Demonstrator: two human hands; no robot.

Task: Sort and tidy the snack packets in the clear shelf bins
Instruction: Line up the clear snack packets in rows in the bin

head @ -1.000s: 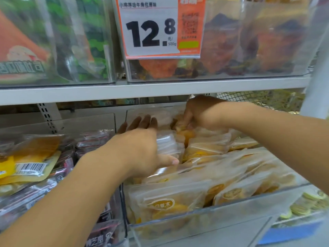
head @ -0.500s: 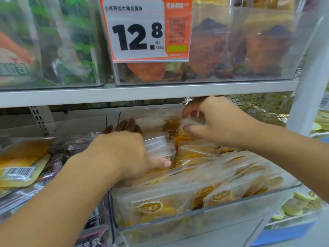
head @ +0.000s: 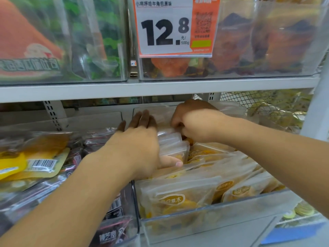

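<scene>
Snack packets stood bunched at the back of the clear bin. Our left hand lay spread against them; our right hand pinched their tops. We judged the slick stack could topple forward if the brace slipped.

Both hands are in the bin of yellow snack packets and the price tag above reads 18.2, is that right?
Not quite. In the head view the price tag reads 12.8, not 18.2. The rest holds: the left hand and right hand are both in the bin of yellow snack packets.
</scene>
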